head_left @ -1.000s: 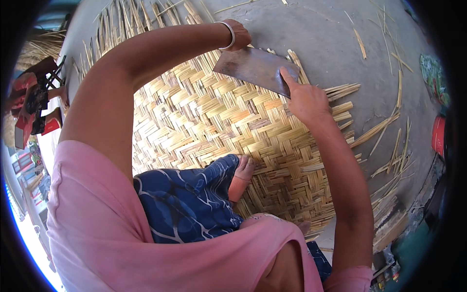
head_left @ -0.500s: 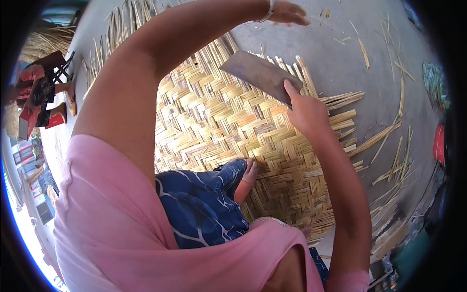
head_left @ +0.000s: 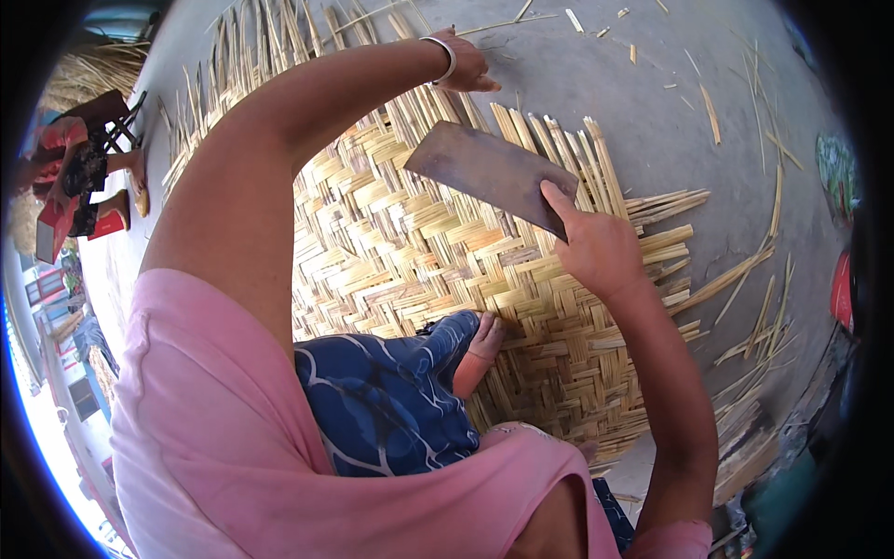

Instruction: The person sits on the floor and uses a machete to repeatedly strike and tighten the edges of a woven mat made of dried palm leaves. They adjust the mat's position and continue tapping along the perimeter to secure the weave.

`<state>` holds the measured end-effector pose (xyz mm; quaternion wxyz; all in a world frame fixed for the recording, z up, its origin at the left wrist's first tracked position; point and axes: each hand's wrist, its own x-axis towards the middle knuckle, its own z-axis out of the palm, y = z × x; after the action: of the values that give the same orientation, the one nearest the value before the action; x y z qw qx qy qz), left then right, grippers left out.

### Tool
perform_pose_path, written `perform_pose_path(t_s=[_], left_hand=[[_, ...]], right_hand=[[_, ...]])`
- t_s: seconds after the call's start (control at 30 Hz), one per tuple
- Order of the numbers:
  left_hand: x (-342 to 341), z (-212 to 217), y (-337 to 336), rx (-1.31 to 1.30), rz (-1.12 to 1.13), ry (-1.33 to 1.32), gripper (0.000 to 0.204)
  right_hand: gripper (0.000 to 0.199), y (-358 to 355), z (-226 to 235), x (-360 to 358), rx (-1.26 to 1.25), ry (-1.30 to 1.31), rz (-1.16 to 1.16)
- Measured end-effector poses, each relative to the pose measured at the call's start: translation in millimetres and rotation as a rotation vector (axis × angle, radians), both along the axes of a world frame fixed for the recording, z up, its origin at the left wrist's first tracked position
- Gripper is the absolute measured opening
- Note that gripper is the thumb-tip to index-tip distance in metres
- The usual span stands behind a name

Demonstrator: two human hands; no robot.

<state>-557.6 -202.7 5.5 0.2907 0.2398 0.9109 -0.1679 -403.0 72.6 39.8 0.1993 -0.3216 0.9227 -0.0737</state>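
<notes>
A broad rectangular cleaver (head_left: 494, 172) is in my right hand (head_left: 601, 247), one finger stretched along its blade. The blade lies flat-on over the edge of a half-woven mat (head_left: 419, 252) of pale split-reed strips in a zigzag pattern. My left hand (head_left: 466, 67), with a bangle (head_left: 443, 61) at the wrist, reaches over the loose strip ends at the mat's far edge. Its fingers look partly stretched and nothing shows in them, though their undersides are hidden. My bare foot (head_left: 482, 340) rests on the mat.
Unwoven strip ends (head_left: 270, 42) fan out at the far left, more (head_left: 666, 200) at the right. Cut scraps (head_left: 712, 112) and long slivers (head_left: 768, 307) litter the grey floor (head_left: 643, 121). A person's legs (head_left: 112, 186) show at the far left. A red object (head_left: 841, 289) stands at the right.
My left hand has come back nearer and leftward, down to the mat's far strip ends. The cleaver stays in my right hand, slightly lower and nearer. The view has shifted a little.
</notes>
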Motion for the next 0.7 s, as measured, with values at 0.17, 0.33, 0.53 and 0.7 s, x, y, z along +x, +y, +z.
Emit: perform_pose_path(t_s=[0.17, 0.33, 0.53, 0.7], left_hand=[[-7, 11, -2, -0.040, 0.000, 0.019, 0.053], [-23, 25, 6, -0.320, -0.169, -0.119, 0.035], [-9, -3, -13, -0.101, -0.099, 0.005, 0.040], [15, 1, -6, 0.128, 0.137, 0.015, 0.035]], right_hand=[[0.060, -13, 12, -22, 0.027, 0.034, -0.025], [0.058, -31, 5, -43, 0.097, 0.032, -0.074], [0.062, -45, -10, -49, 0.191, -0.082, -0.119], [0.065, -51, -30, -45, 0.203, -0.118, -0.168]])
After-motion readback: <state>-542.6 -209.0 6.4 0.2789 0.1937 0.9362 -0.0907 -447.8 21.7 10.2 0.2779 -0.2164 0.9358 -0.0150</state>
